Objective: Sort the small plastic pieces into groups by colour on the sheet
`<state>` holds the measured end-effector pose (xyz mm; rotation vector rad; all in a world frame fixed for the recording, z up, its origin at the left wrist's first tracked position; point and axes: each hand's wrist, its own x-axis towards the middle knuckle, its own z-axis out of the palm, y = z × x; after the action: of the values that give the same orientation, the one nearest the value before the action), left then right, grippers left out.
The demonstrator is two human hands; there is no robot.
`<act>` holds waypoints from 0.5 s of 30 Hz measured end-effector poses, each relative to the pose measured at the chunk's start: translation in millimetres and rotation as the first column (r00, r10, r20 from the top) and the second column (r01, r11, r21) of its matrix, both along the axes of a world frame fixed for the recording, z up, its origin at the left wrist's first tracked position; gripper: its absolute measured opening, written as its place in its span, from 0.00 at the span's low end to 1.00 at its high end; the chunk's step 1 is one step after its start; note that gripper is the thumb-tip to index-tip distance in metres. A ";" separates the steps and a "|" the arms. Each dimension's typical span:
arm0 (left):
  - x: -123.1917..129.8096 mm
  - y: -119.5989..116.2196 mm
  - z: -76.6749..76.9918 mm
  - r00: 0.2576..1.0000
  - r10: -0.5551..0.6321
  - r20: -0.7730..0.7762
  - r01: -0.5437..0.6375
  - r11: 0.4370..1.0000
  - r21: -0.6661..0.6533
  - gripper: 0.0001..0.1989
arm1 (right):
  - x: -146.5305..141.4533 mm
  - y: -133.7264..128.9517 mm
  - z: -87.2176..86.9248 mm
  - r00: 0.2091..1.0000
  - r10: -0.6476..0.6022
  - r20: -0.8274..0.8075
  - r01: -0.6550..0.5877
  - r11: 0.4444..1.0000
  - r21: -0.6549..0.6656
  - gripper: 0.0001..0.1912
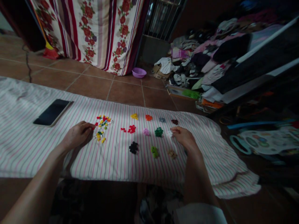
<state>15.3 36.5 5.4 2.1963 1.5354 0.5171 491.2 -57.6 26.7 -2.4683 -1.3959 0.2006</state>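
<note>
On the striped cloth, my left hand (pixel 80 133) has its fingertips together at a small red piece (pixel 95 124), beside a mixed pile of small coloured pieces (pixel 102 123). My right hand (pixel 183 135) pinches at the small white pieces (pixel 170 133), right of a dark green cluster (pixel 159 132). Between the hands lie small single-colour clusters: red (pixel 132 129), yellow (pixel 134 116), orange (pixel 148 117), grey (pixel 162 119), brown (pixel 174 121), pink (pixel 146 132), black (pixel 134 147), lime green (pixel 154 151) and tan (pixel 172 154).
A phone (pixel 53 112) lies on the cloth at the left. Beyond it on the tiled floor are a purple basin (pixel 139 72) and a red broom (pixel 50 53). Heaped clothes (pixel 198 59) and a pale blue-edged plastic item (pixel 261 141) are at the right.
</note>
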 end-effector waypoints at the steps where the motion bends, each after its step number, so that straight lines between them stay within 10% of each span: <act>1: 0.2 -0.1 0.3 1.000 0.001 -0.002 -0.001 1.000 -0.001 0.22 | 1.2 0.8 -0.4 1.000 -0.009 -0.001 0.009 1.000 0.002 0.14; 7: 0.3 0.9 -1.7 1.000 -0.019 0.010 0.019 1.000 0.003 0.19 | -11.7 14.9 1.8 0.997 0.051 -0.059 -0.039 0.982 0.186 0.14; 15: -1.3 0.2 -0.4 0.995 -0.072 0.062 0.073 0.997 -0.003 0.14 | -115.1 43.7 8.8 0.911 0.381 -0.157 -0.314 0.889 0.334 0.14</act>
<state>14.0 36.7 4.9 2.2019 1.4185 0.5515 376.1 -14.0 35.5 -1.8738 -1.6273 0.3014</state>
